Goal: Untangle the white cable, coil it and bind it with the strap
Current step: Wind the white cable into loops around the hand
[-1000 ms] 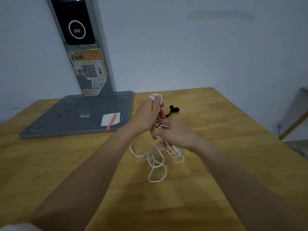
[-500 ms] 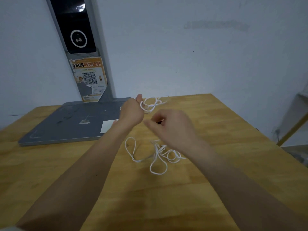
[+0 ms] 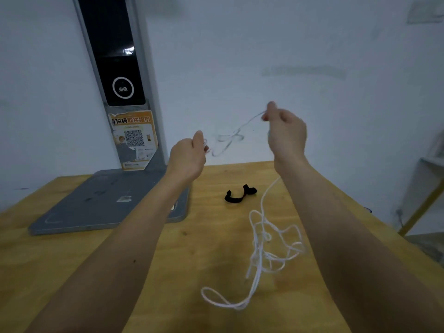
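Cable held aloft between both hands, remainder tangled on bench

Cable [image 3: 263, 246], white and thin, is in two zones. One stretch is lifted above the bench [image 3: 192, 248], spanning between the hands in front of the wall [image 3: 312, 56]; it is motion-blurred, and a small loop or knot shows about midway along it. From the right hand [image 3: 287, 135] a strand drops down to the bench, where the rest lies in a loose tangle of overlapping loops beside the right forearm, with one long loop trailing toward the near edge.

Left hand [image 3: 188, 156]: raised, fingers closed on the cable's lower end of the lifted stretch; the exact pinch is hidden behind the fist.

Right hand: raised higher than the left and well apart from it, thumb and fingertips pinched on the cable at the upper end of the stretch.

Strap [image 3: 239, 194]: black, curled open, lying on the bench between the two forearms, just beyond the tangle and not touching it. Neither hand is in contact with it.

Stand [image 3: 113, 200]: grey flat base on the bench's far left, upright column against the wall carrying a black panel and an orange QR sticker [image 3: 134, 138]. The left forearm crosses over the base's right corner.
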